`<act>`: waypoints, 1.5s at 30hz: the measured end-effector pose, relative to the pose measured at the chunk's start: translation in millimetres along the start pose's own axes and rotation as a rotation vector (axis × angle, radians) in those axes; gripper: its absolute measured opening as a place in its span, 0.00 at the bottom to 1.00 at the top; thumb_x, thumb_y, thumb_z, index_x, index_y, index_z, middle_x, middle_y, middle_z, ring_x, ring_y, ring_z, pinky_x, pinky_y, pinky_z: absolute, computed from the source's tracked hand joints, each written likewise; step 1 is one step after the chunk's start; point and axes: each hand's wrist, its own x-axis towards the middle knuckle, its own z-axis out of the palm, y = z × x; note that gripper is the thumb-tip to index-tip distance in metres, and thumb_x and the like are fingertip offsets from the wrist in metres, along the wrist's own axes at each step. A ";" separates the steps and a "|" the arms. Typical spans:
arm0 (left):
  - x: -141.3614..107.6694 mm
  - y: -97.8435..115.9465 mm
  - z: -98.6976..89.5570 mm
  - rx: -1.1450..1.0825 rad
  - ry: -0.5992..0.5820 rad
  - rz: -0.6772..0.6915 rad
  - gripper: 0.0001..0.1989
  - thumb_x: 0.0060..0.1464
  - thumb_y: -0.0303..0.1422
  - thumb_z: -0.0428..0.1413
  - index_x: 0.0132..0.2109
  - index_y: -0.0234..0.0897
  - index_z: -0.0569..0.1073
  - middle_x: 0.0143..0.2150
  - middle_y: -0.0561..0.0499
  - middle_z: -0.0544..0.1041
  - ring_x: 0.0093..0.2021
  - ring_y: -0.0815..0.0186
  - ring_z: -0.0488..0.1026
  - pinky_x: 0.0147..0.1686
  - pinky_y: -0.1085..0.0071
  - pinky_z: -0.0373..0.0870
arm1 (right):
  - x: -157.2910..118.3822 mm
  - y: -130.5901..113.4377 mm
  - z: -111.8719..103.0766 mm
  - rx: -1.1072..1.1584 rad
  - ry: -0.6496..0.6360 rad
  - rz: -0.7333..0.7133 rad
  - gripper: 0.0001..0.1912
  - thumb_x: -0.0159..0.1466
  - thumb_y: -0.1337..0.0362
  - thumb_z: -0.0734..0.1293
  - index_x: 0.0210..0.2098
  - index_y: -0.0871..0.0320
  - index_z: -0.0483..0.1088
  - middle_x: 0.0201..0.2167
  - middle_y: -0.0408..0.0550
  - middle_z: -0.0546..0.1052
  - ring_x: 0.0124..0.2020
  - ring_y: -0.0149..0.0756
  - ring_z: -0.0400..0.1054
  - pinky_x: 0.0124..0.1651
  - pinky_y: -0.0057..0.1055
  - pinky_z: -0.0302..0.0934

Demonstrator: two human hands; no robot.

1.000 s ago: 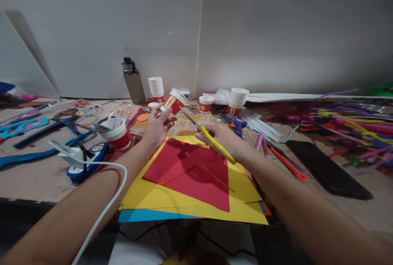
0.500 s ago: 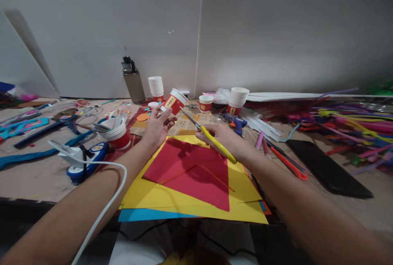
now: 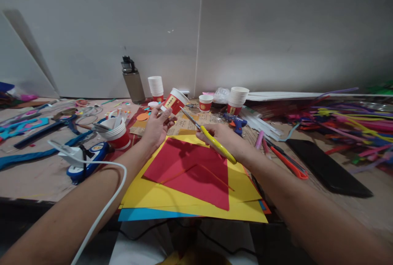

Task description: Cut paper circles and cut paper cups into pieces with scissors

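Tilted in the fingers of my left hand (image 3: 158, 127) is a red and white paper cup (image 3: 174, 102), its rim pointing up and to the right. My right hand (image 3: 219, 136) is closed on yellow-handled scissors (image 3: 215, 142). The tips of the blades lie close to the cup's right side; whether they touch it I cannot tell. Below both hands, a red paper sheet (image 3: 190, 175) rests on yellow sheets (image 3: 245, 187), with a blue sheet (image 3: 153, 215) beneath. A thin orange strip (image 3: 215, 177) lies bent across the red sheet.
Paper cup stacks (image 3: 155, 87) (image 3: 238, 99) and a bottle (image 3: 133, 82) stand at the back. To the left are a cup holding tools (image 3: 118, 136) and a power strip (image 3: 89, 162) with a white cable. A black phone-like slab (image 3: 328, 168) and pipe cleaners (image 3: 356, 130) lie right.
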 end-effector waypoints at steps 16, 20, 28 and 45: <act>-1.6 1.2 1.6 0.001 -0.010 -0.018 0.24 0.39 0.34 0.68 0.44 0.41 0.68 0.34 0.55 0.74 0.28 0.72 0.74 0.25 0.79 0.63 | 0.0 1.0 1.0 -0.017 0.004 0.015 0.13 0.60 0.57 0.61 0.24 0.59 0.64 0.20 0.39 0.64 0.23 0.27 0.55 0.27 0.27 0.47; 0.6 -3.0 -1.3 0.017 -0.021 0.016 0.23 0.40 0.32 0.67 0.44 0.42 0.69 0.35 0.54 0.75 0.30 0.72 0.74 0.27 0.78 0.65 | 0.0 0.6 1.6 -0.037 0.015 0.008 0.14 0.61 0.57 0.60 0.24 0.59 0.65 0.21 0.40 0.64 0.23 0.27 0.56 0.27 0.27 0.47; 1.2 -3.0 -1.4 0.011 -0.008 0.015 0.24 0.40 0.31 0.67 0.45 0.43 0.69 0.35 0.55 0.75 0.30 0.72 0.74 0.27 0.78 0.65 | 0.1 0.5 1.0 -0.040 0.007 -0.007 0.13 0.60 0.57 0.60 0.25 0.59 0.67 0.22 0.41 0.66 0.25 0.29 0.57 0.28 0.28 0.48; 0.0 -1.2 -0.4 0.002 -0.009 -0.002 0.23 0.39 0.30 0.67 0.44 0.42 0.69 0.34 0.55 0.75 0.29 0.72 0.74 0.27 0.78 0.65 | 0.2 0.2 3.6 0.003 0.022 0.019 0.11 0.58 0.60 0.60 0.24 0.59 0.66 0.19 0.41 0.65 0.22 0.27 0.55 0.26 0.27 0.46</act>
